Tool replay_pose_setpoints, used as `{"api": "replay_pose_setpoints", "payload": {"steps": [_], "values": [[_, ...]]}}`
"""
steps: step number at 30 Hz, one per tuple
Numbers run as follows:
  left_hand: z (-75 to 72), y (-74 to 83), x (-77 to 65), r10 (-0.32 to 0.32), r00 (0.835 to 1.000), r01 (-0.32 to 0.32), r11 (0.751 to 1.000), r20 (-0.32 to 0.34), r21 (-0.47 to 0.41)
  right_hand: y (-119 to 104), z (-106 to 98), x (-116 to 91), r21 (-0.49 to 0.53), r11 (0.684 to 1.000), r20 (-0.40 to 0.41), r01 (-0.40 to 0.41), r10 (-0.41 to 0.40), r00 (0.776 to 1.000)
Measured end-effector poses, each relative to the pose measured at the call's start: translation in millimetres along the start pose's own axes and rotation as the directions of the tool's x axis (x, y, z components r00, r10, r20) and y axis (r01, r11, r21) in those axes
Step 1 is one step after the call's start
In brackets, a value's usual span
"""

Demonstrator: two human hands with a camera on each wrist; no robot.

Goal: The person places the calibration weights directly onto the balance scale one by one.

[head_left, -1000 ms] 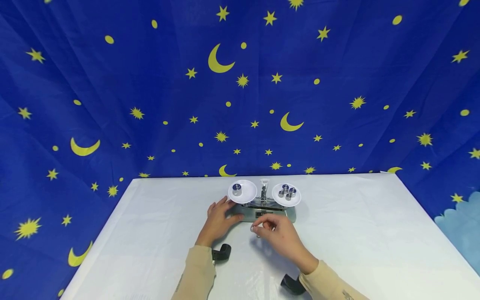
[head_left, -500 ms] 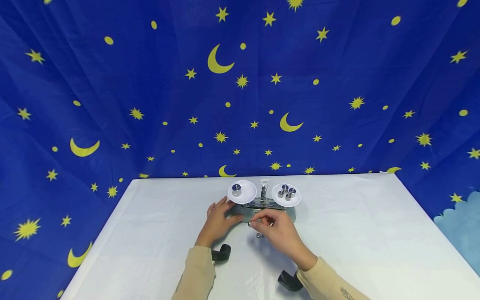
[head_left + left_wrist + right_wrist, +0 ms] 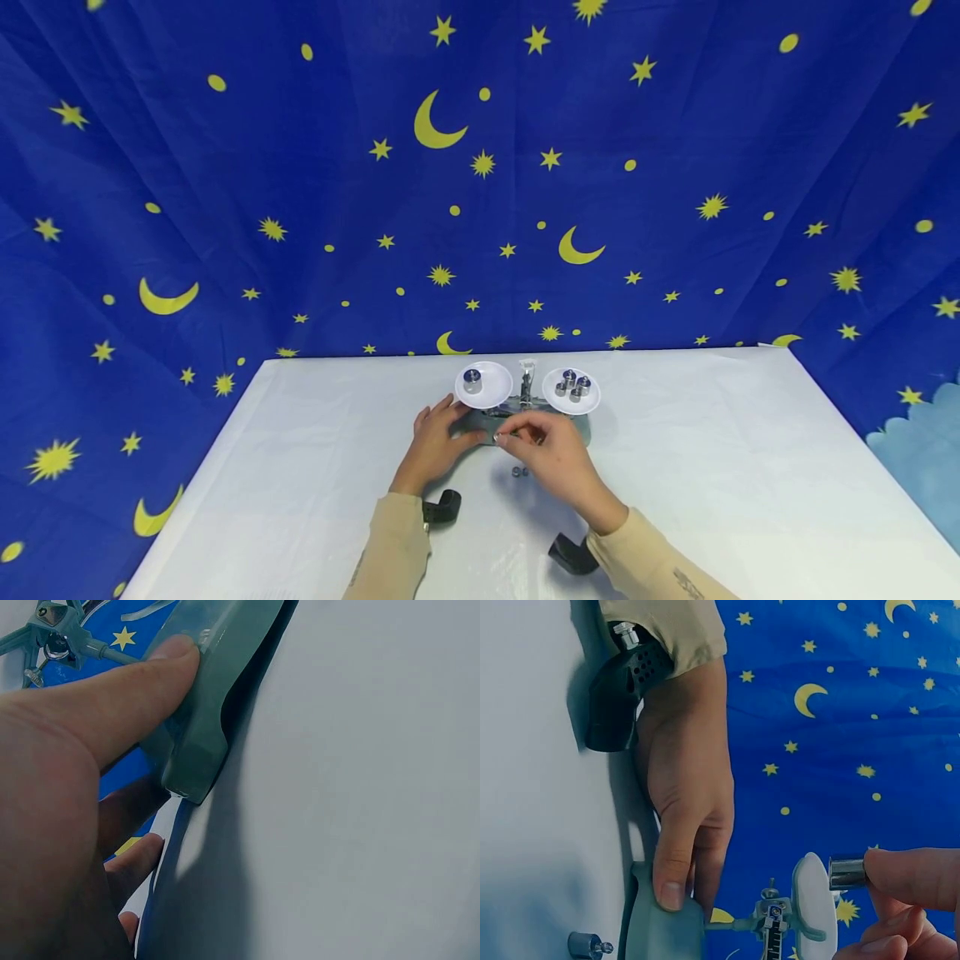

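A tabletop balance scale (image 3: 581, 430) with a grey-green base stands at the back middle of the table. My left hand (image 3: 431, 442) holds the left end of the base (image 3: 196, 750), thumb on its front and fingers behind. Between right thumb and fingertips, my right hand (image 3: 558, 460) pinches a small cylindrical metal weight (image 3: 847, 873). That hand is in front of the base and hides part of it. One metal weight (image 3: 472, 382) sits on the left white pan (image 3: 497, 387); several weights (image 3: 583, 386) stand on the right pan (image 3: 553, 402).
Two small weights (image 3: 519, 472) lie on the white table (image 3: 720, 467) below the right hand; one small knobbed weight (image 3: 585, 946) shows in the right wrist view. Behind the table hangs a blue cloth (image 3: 517, 192) with yellow moons and stars. Black wrist cameras (image 3: 573, 554) sit under the sleeves.
My right hand has lifted the weight off the table and moved slightly up and left toward the base, uncovering two small weights. The left hand stays in place on the base.
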State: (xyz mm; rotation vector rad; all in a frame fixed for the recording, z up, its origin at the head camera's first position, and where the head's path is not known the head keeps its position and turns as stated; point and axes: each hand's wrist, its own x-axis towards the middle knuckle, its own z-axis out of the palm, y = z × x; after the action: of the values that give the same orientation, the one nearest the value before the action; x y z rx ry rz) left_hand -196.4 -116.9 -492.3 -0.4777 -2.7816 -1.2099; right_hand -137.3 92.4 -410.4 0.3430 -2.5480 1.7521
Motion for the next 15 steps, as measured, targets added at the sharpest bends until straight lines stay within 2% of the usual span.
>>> {"api": "replay_pose_setpoints", "payload": {"steps": [15], "values": [[-0.5,2.0,0.3,-0.021,1.000,0.021,1.000,0.008,0.002,-2.6,4.2,8.1,0.046,0.999,-0.042,0.010,-0.008,0.999]]}}
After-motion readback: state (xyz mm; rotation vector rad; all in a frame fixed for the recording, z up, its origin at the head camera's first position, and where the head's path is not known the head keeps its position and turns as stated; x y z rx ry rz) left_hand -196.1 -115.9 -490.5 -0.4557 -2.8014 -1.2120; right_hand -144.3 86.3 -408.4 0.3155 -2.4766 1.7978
